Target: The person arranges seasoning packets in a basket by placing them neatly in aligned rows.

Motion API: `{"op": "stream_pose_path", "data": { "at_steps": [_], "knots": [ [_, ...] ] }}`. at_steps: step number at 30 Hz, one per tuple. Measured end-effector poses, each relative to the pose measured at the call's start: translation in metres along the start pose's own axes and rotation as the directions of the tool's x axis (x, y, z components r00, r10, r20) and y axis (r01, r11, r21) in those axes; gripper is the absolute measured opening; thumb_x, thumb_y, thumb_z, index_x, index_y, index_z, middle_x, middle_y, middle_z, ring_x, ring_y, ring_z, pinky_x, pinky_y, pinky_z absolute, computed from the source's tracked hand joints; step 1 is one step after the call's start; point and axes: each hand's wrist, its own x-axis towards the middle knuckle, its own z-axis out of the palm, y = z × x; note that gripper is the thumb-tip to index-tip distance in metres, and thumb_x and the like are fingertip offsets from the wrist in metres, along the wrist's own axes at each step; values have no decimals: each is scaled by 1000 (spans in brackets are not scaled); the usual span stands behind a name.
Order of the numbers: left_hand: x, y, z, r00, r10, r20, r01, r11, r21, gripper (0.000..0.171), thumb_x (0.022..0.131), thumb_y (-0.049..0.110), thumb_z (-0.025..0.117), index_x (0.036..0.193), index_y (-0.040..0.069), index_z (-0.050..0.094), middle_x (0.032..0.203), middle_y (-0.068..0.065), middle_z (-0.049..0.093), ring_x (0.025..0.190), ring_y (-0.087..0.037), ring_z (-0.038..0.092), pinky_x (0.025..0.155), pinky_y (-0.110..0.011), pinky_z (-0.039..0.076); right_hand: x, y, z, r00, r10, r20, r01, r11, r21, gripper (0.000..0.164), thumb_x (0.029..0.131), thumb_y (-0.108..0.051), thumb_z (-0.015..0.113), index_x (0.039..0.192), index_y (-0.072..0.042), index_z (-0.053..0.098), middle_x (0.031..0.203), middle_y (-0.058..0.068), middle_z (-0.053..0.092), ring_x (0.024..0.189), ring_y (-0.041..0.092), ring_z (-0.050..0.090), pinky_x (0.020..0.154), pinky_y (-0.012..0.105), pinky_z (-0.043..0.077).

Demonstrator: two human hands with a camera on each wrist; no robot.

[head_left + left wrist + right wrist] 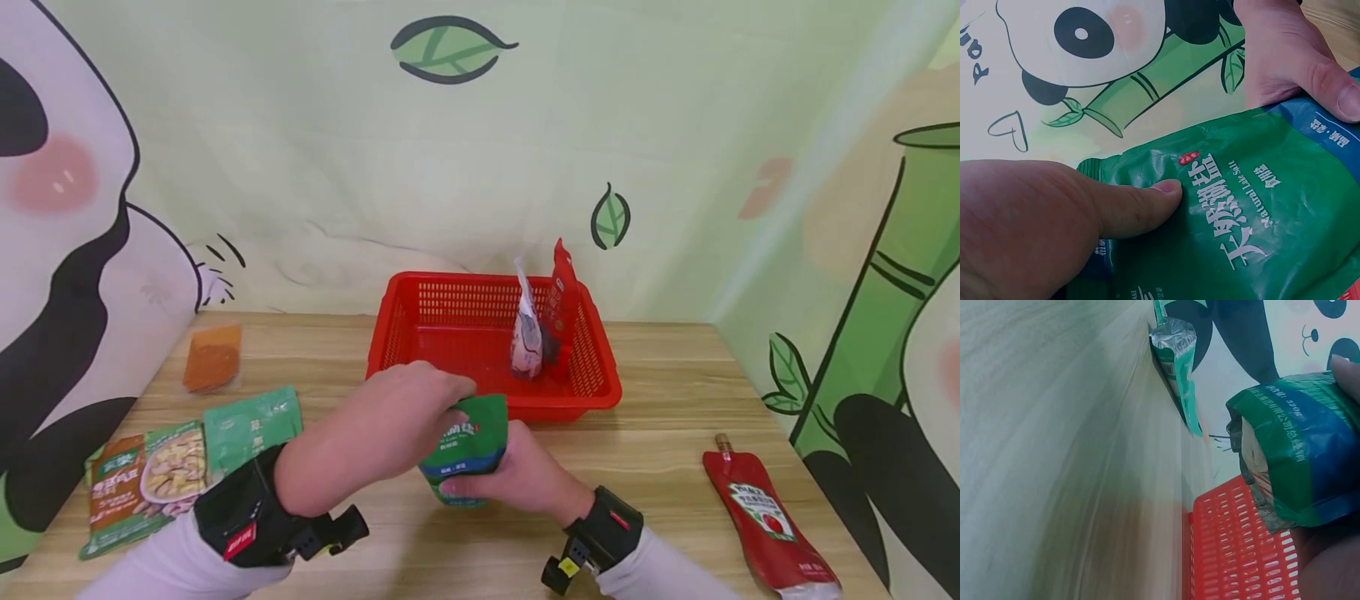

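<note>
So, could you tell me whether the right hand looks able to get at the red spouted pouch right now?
Probably not as it is: the right hand grips the green bag, though nothing seems to stand between that hand and the red spouted pouch.

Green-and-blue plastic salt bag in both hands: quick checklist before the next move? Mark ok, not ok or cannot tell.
1. Left hand gripping the green-and-blue plastic salt bag: ok, thumb on its front.
2. Right hand gripping the other end: ok, thumb near the blue band.
3. Room in the red perforated plastic basket: ok, left part bare; a pale printed packet and a tall red packet stand at the right.
4. Bag inside the basket: not ok, held in front of it.
5. Bag fully sealed: cannot tell, hands cover parts.
6. Red ketchup pouch clear of the hands: ok, off to the right.
</note>
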Motion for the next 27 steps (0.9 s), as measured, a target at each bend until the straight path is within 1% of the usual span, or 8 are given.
{"op": "stream_pose_path", "data": {
  "at_steps": [8, 12, 14, 15, 19, 22, 24, 27],
  "knots": [
    [2, 2, 1, 998, 62, -6, -61, 993, 104, 23, 85, 22, 85, 105, 16, 74, 85, 3, 75, 74, -13, 69, 73, -28, 60, -4, 1, 1, 997, -49, -59, 47, 998, -31, 60, 89, -21, 81, 141, -27, 51, 136, -3, 67, 125, 17, 65, 106, 30, 51],
    [1, -2, 9, 974, 180, -136, -150, 967, 206, 26, 84, 24, 86, 104, 16, 71, 85, 3, 75, 76, -13, 71, 71, -27, 60, -5, 3, -2, 994, -45, -97, 41, 998, -47, 61, 89, -21, 82, 141, -27, 52, 135, -3, 67, 124, 16, 65, 106, 29, 51],
    [-2, -5, 14, 928, 253, -275, -190, 953, 236, 30, 82, 23, 87, 106, 16, 70, 90, 2, 75, 82, -14, 72, 76, -28, 61, -5, 4, -3, 993, -41, -110, 36, 998, -45, 62, 88, -21, 82, 142, -27, 51, 136, -3, 67, 125, 17, 65, 106, 31, 51],
    [-3, -7, 18, 890, 286, -355, -209, 948, 239, 32, 82, 22, 87, 108, 15, 70, 94, 1, 75, 85, -15, 71, 79, -29, 61, -5, 5, -4, 992, -35, -118, 30, 999, -39, 63, 88, -21, 82, 142, -28, 50, 136, -3, 67, 125, 18, 65, 107, 32, 51],
    [-9, -9, 30, 684, 362, -633, -264, 932, 248, 36, 79, 17, 89, 109, 10, 71, 107, -4, 73, 101, -20, 69, 91, -36, 60, -5, 4, -6, 985, 7, -173, -11, 1000, -23, 64, 88, -24, 83, 142, -30, 50, 135, -4, 67, 124, 18, 65, 107, 36, 51],
    [-12, -6, 40, 567, 344, -748, -293, 933, 206, 32, 77, 12, 88, 104, 7, 71, 105, -7, 71, 98, -22, 67, 88, -38, 61, -6, 1, -7, 971, 28, -237, -34, 999, -17, 62, 87, -27, 83, 140, -30, 51, 133, -4, 68, 121, 18, 66, 105, 38, 53],
    [-14, -3, 47, 543, 311, -780, -284, 942, 178, 30, 77, 11, 88, 101, 7, 71, 102, -8, 71, 93, -21, 67, 84, -37, 62, -6, -2, -7, 959, 31, -283, -37, 999, -17, 60, 87, -28, 83, 139, -30, 52, 131, -4, 69, 118, 18, 68, 102, 37, 55],
    [-13, 2, 59, 577, 253, -776, -197, 966, 169, 26, 78, 12, 87, 98, 6, 72, 95, -7, 72, 85, -20, 68, 78, -34, 62, -7, -6, -8, 941, 1, -339, -9, 1000, -20, 58, 88, -26, 83, 138, -27, 53, 130, 0, 70, 116, 20, 69, 98, 35, 57]
  ]
}}
